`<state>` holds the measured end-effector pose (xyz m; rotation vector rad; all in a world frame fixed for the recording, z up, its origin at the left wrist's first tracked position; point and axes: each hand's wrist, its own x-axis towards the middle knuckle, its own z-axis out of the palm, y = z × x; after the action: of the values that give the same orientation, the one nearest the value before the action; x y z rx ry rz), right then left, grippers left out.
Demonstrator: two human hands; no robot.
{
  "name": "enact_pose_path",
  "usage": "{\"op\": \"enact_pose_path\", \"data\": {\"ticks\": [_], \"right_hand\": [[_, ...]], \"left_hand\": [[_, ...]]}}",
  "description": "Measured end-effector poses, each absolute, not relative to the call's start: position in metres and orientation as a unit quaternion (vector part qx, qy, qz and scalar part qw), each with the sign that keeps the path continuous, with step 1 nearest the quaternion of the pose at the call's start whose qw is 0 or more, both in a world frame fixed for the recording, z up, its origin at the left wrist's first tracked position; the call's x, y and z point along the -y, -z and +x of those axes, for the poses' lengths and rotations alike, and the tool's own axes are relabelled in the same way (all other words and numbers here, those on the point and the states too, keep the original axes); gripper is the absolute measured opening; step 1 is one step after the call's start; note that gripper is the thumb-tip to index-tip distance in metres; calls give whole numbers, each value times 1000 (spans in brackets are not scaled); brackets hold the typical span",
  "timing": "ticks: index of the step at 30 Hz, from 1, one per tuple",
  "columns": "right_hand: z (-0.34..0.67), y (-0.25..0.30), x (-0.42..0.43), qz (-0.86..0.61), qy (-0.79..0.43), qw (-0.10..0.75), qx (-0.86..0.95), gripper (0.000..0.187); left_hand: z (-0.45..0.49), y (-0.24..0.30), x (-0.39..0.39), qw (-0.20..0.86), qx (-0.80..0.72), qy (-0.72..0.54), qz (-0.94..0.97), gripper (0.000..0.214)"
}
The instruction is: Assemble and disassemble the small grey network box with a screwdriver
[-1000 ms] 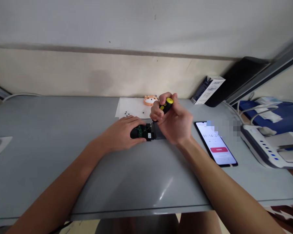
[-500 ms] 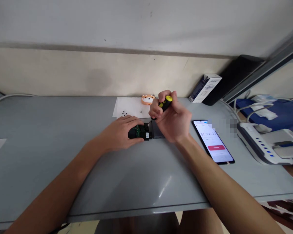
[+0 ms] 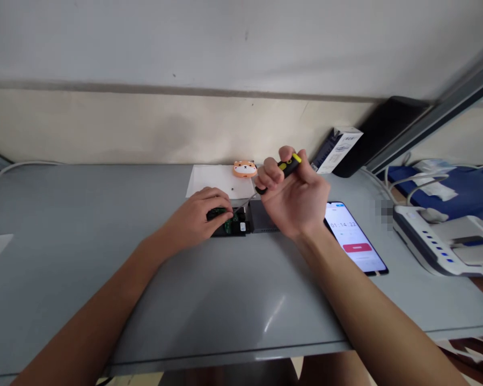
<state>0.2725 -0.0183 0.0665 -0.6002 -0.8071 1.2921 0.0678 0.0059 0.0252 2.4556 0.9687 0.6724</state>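
Note:
My left hand [image 3: 197, 217] is curled over a small black device with a green circuit board [image 3: 230, 225] on the grey table [image 3: 84, 236], holding it down. My right hand [image 3: 295, 198] grips a black and yellow screwdriver [image 3: 284, 170], tilted so its thin shaft [image 3: 244, 203] slants down to the left toward the board. A grey metal part [image 3: 261, 217] lies just right of the board, partly behind my right hand.
A white paper sheet [image 3: 215, 179] with tiny screws and an orange animal-shaped item [image 3: 244, 169] lie behind the device. A lit phone [image 3: 356, 236] lies to the right. A small box [image 3: 336, 149], a black object, a white power strip [image 3: 430, 241] and cables fill the right side.
My right hand has lifted and shifted right, tilting the screwdriver flatter. My left hand's fingers have curled further over the device. The camera view drifted slightly.

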Motion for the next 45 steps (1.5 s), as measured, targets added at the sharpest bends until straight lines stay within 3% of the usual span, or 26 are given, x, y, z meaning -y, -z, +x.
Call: {"op": "enact_pose_path", "data": {"ticks": [3, 9, 13, 18, 22, 25, 30, 37, 45], "right_hand": [[278, -64, 13, -257, -570, 701, 342, 36], [283, -54, 2, -272, -568, 709, 317, 41], [287, -54, 0, -276, -552, 713, 334, 41], [298, -63, 4, -303, -467, 724, 408, 43], [311, -60, 7, -330, -371, 716, 490, 36], [318, -52, 9, -358, -289, 656, 598, 28], [319, -46, 11, -456, -184, 474, 731, 24], [326, -49, 11, -529, -188, 362, 744, 31], [348, -56, 14, -595, -199, 218, 748, 16]], "left_hand": [[64, -31, -23, 171, -383, -251, 872, 23], [76, -37, -72, 109, -411, -157, 891, 24], [81, -38, -86, 124, -406, -103, 900, 27], [72, -44, -54, 130, -415, -158, 886, 40], [73, -32, -7, 208, -394, -158, 881, 65], [77, -19, 9, 185, -386, -133, 894, 59], [71, -13, 2, 188, -419, -153, 875, 60], [64, -16, 4, 172, -407, -212, 872, 57], [73, -33, 32, 68, -254, -230, 937, 48]]}}
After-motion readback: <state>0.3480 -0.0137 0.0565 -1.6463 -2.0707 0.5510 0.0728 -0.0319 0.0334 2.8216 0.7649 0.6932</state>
